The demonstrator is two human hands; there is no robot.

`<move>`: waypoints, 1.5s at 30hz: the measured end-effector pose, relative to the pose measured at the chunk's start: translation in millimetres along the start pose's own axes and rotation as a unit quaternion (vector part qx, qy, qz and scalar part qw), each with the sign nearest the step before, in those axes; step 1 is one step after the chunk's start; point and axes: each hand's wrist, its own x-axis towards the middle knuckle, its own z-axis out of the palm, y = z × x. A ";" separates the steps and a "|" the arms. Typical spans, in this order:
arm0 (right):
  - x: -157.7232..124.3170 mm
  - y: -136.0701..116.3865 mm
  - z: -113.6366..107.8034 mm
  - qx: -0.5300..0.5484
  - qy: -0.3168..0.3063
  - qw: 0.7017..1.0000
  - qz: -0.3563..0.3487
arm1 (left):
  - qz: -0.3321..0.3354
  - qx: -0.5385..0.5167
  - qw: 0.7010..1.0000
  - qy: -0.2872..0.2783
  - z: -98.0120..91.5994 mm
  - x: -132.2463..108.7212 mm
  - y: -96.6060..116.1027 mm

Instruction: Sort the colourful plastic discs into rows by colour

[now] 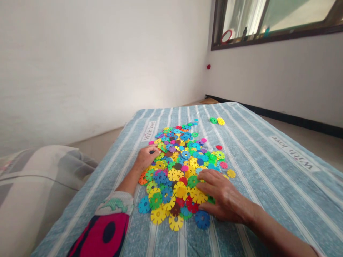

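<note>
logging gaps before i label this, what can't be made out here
Head view:
- Left hand: curls into the disc pile; any disc pinched is hidden by its fingers.
- Right hand: lies flat, covering discs beneath.
- Things on the window sill: too small to identify.
- Right forearm: cut off by the bottom edge.

Daylight reaches you from the window [268,21] at upper right, and its panes wash out to pale glare. The room is bright, soft and even. The white wall [93,64] reads flat, with no hard shadows. There is only faint shade under your right hand [223,200] and the plastic discs [182,167]. The discs are sharp mid-frame. The sleeve [107,228] at lower left goes soft. The wide lens splays the striped cover [268,171] toward the edges.
</note>
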 end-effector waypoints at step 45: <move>100.0 265.8 -49.2 -0.221 0.105 0.820 0.518 | -0.022 0.049 0.998 0.020 -3.2 5.5 -19.0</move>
